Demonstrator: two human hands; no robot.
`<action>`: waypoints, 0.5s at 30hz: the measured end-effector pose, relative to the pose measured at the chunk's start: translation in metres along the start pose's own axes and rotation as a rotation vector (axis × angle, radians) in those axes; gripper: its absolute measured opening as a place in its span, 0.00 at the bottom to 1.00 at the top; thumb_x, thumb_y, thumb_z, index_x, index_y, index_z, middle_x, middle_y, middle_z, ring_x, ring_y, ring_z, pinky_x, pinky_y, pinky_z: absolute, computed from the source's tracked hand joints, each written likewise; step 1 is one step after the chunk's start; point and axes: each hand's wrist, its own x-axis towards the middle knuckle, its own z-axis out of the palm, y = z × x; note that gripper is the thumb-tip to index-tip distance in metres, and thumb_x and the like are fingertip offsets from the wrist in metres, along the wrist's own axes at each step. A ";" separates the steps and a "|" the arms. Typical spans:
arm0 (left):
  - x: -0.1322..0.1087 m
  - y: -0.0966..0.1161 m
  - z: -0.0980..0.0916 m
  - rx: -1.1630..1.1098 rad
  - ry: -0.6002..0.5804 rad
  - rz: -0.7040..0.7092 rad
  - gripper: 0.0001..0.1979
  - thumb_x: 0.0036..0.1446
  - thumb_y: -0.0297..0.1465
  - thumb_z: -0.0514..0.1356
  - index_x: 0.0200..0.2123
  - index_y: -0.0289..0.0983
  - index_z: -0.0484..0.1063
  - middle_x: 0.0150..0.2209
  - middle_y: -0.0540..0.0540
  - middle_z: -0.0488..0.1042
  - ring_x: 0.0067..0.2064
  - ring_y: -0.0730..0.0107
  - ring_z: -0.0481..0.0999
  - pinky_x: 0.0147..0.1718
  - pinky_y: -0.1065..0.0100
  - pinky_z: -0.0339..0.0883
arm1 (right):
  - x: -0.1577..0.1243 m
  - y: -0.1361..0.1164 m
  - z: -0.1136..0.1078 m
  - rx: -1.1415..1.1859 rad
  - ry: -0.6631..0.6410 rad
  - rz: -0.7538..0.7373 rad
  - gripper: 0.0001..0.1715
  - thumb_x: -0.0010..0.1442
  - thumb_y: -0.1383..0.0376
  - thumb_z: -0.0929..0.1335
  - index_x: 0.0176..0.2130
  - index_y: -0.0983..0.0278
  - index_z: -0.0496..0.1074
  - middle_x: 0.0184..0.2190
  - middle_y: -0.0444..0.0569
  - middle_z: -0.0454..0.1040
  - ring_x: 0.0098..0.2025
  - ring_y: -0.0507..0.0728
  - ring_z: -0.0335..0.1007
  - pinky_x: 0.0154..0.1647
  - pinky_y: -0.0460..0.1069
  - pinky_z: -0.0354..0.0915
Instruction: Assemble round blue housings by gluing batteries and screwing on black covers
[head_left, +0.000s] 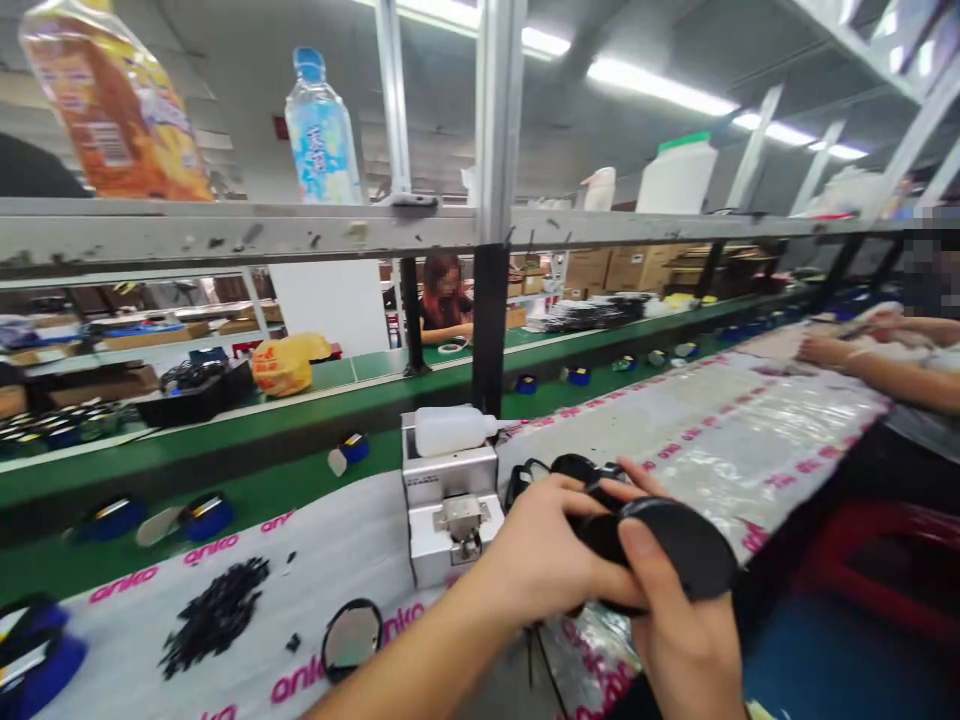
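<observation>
Both hands meet at the lower right of the middle, over the covered bench. My left hand [559, 550] is closed round the dark part of a black headphone-like item, its fingers partly hidden behind it. My right hand [686, 620] grips the round black cup [679, 550] of that item, thumb across its flat face. More black pieces [574, 467] show just beyond the fingers. Left of the hands stands a small metal machine [450, 500] with a white squeeze bottle [454, 428] lying on top. A round black-rimmed disc [352, 638] lies left of my left forearm.
Small black strips [217, 615] lie heaped on the printed white sheet [330, 530]. Blue and black round parts [206, 518] sit along the green conveyor [292, 460]. A metal shelf [247, 232] with bottles crosses above. Another person's arms [862, 358] reach in at the right; someone sits beyond the conveyor.
</observation>
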 end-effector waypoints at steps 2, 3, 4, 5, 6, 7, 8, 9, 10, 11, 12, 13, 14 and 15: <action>0.041 -0.010 0.019 -0.007 -0.061 -0.058 0.13 0.34 0.29 0.77 0.25 0.34 0.79 0.28 0.54 0.70 0.31 0.71 0.73 0.34 0.70 0.69 | 0.034 0.019 -0.017 0.058 0.070 0.053 0.24 0.59 0.51 0.73 0.48 0.64 0.75 0.58 0.54 0.71 0.58 0.66 0.69 0.62 0.60 0.61; 0.060 -0.016 0.026 -0.004 -0.066 -0.095 0.13 0.40 0.32 0.76 0.25 0.34 0.77 0.24 0.55 0.68 0.27 0.73 0.70 0.29 0.71 0.68 | 0.051 0.030 -0.022 0.068 0.074 0.084 0.23 0.61 0.51 0.71 0.49 0.64 0.74 0.55 0.54 0.73 0.55 0.64 0.71 0.60 0.61 0.64; 0.078 -0.023 0.030 0.002 -0.060 -0.131 0.13 0.47 0.35 0.74 0.27 0.34 0.76 0.24 0.55 0.68 0.25 0.74 0.70 0.26 0.71 0.67 | 0.068 0.040 -0.025 0.076 0.061 0.122 0.22 0.63 0.52 0.70 0.49 0.65 0.73 0.51 0.54 0.75 0.52 0.63 0.73 0.56 0.61 0.67; 0.094 -0.029 0.033 0.007 -0.043 -0.164 0.12 0.55 0.36 0.70 0.31 0.33 0.76 0.25 0.54 0.70 0.25 0.74 0.71 0.26 0.70 0.69 | 0.085 0.050 -0.026 0.079 0.037 0.162 0.21 0.65 0.53 0.69 0.50 0.66 0.72 0.49 0.53 0.75 0.49 0.61 0.74 0.52 0.60 0.70; 0.110 -0.036 0.034 0.013 -0.019 -0.193 0.11 0.61 0.37 0.66 0.36 0.33 0.75 0.30 0.52 0.74 0.28 0.73 0.74 0.28 0.69 0.71 | 0.101 0.061 -0.025 0.073 0.009 0.198 0.20 0.67 0.55 0.69 0.51 0.66 0.72 0.47 0.52 0.75 0.47 0.59 0.75 0.49 0.59 0.71; 0.123 -0.043 0.035 0.019 0.012 -0.217 0.11 0.65 0.36 0.63 0.40 0.33 0.75 0.35 0.49 0.77 0.31 0.71 0.76 0.31 0.67 0.74 | 0.116 0.072 -0.023 0.062 -0.017 0.228 0.19 0.67 0.56 0.69 0.52 0.66 0.71 0.47 0.52 0.75 0.46 0.58 0.75 0.47 0.58 0.72; 0.136 -0.050 0.034 0.024 0.046 -0.238 0.11 0.66 0.36 0.61 0.45 0.34 0.74 0.40 0.46 0.77 0.36 0.69 0.78 0.34 0.64 0.76 | 0.129 0.082 -0.021 0.045 -0.043 0.254 0.19 0.68 0.58 0.69 0.53 0.66 0.71 0.48 0.52 0.74 0.46 0.58 0.74 0.47 0.57 0.73; 0.146 -0.056 0.033 0.030 0.085 -0.254 0.12 0.67 0.35 0.61 0.48 0.34 0.73 0.45 0.45 0.77 0.39 0.66 0.79 0.37 0.61 0.77 | 0.140 0.093 -0.018 0.025 -0.067 0.277 0.19 0.68 0.58 0.69 0.53 0.66 0.70 0.49 0.52 0.74 0.46 0.58 0.74 0.46 0.57 0.73; 0.155 -0.062 0.031 0.037 0.128 -0.266 0.13 0.67 0.35 0.61 0.50 0.35 0.72 0.48 0.43 0.76 0.42 0.64 0.79 0.40 0.59 0.77 | 0.149 0.104 -0.016 0.001 -0.089 0.300 0.19 0.68 0.58 0.69 0.53 0.66 0.70 0.50 0.52 0.73 0.46 0.58 0.74 0.46 0.57 0.73; 0.162 -0.068 0.029 0.045 0.173 -0.273 0.14 0.66 0.35 0.62 0.52 0.35 0.72 0.50 0.43 0.76 0.44 0.62 0.79 0.42 0.57 0.77 | 0.156 0.114 -0.013 -0.026 -0.110 0.321 0.19 0.67 0.59 0.69 0.53 0.66 0.70 0.50 0.52 0.73 0.46 0.59 0.74 0.46 0.57 0.73; 0.167 -0.073 0.028 0.053 0.219 -0.278 0.15 0.66 0.35 0.62 0.53 0.35 0.72 0.51 0.42 0.75 0.46 0.60 0.79 0.43 0.56 0.76 | 0.162 0.124 -0.011 -0.054 -0.131 0.340 0.18 0.67 0.59 0.69 0.53 0.66 0.71 0.50 0.52 0.73 0.46 0.59 0.74 0.45 0.57 0.74; 0.171 -0.078 0.026 0.061 0.265 -0.280 0.16 0.66 0.35 0.62 0.54 0.36 0.71 0.52 0.42 0.75 0.47 0.60 0.78 0.44 0.55 0.76 | 0.165 0.134 -0.010 -0.082 -0.149 0.355 0.18 0.67 0.59 0.69 0.53 0.66 0.71 0.50 0.52 0.73 0.46 0.59 0.74 0.45 0.57 0.74; 0.173 -0.082 0.024 0.069 0.311 -0.282 0.16 0.66 0.35 0.62 0.54 0.36 0.71 0.53 0.42 0.74 0.48 0.59 0.78 0.45 0.54 0.76 | 0.167 0.142 -0.008 -0.108 -0.167 0.365 0.18 0.67 0.59 0.69 0.53 0.66 0.71 0.50 0.52 0.73 0.46 0.59 0.74 0.45 0.57 0.74; 0.175 -0.086 0.023 0.079 0.360 -0.284 0.16 0.66 0.35 0.62 0.55 0.36 0.71 0.53 0.42 0.74 0.48 0.59 0.78 0.45 0.54 0.76 | 0.168 0.149 -0.007 -0.134 -0.183 0.371 0.18 0.67 0.59 0.69 0.53 0.66 0.71 0.50 0.51 0.73 0.46 0.59 0.74 0.46 0.57 0.73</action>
